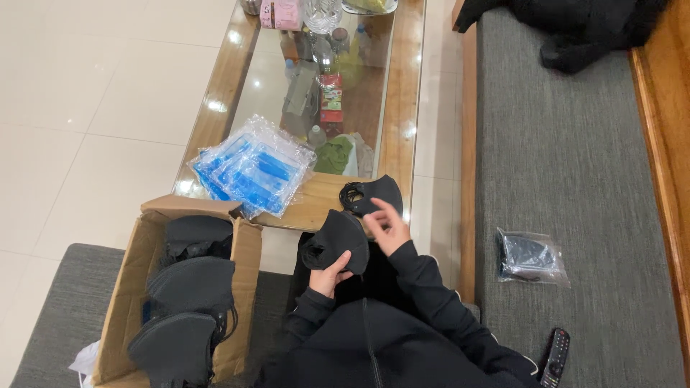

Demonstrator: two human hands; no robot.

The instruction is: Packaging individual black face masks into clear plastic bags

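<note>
Two black masks in hand over the lap, in front of the desk edge. One black mask [336, 241] pinched at its lower edge by the left hand [329, 276], fingers closed around the fabric. Second black mask [370, 195] just above it, partly resting on the desk corner, touched by the right hand [389, 228], fingers half curled, thumb side against the mask; whether firmly gripped cannot be told. Both sleeves black.

Beside the left hand, on the grey cushion, an open cardboard box [131, 287] stuffed with more black masks [190, 287], stacked in a row. On the glass-topped wooden desk [402, 86], near the box, a heap of clear plastic bags with blue print [251, 169]. Beyond those, a green cloth [334, 154] and bottles seen through the glass. To the right, on the grey sofa [568, 165], one bagged black mask [530, 256], well apart from the hands, and a black remote control [555, 357] near the lower edge. Dark clothing [575, 29] piled at the far end of the sofa.
</note>
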